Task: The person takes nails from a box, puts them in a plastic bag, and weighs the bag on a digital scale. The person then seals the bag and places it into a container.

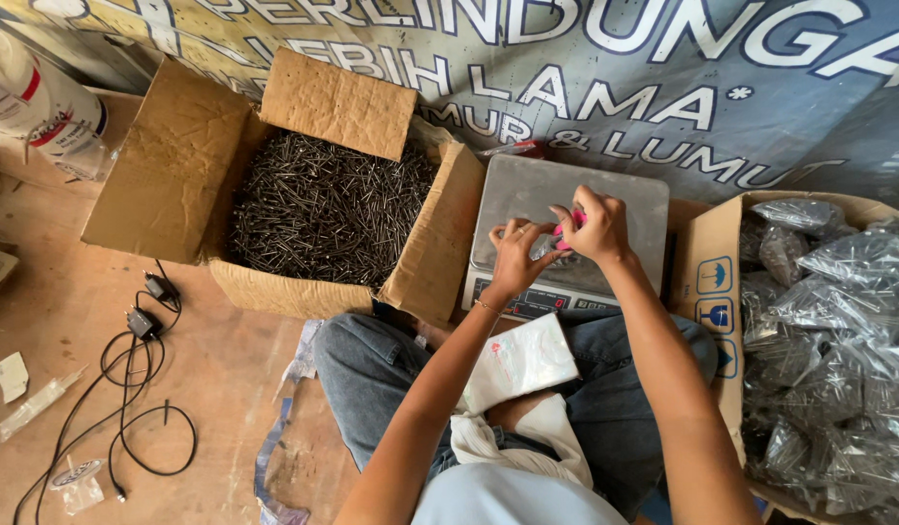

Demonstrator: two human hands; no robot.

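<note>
A flat stack of clear plastic bags (520,362) lies on the lap. Beyond it, the left hand (515,259) and right hand (593,227) pinch a small pink-topped bag (567,233) over the grey metal scale (566,199), beside an open cardboard box of dark nails (318,209).

Wooden floor (70,321) under nail carton (177,165), scale (624,204), black cable (129,389).

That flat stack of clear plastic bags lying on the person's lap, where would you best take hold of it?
Take the flat stack of clear plastic bags by its far right corner, coming from above and pinching thumb under the edge. It lies flat and slightly tilted across the jeans, that corner overhangs freely, and neither the left hand nor the right hand covers it.
</note>
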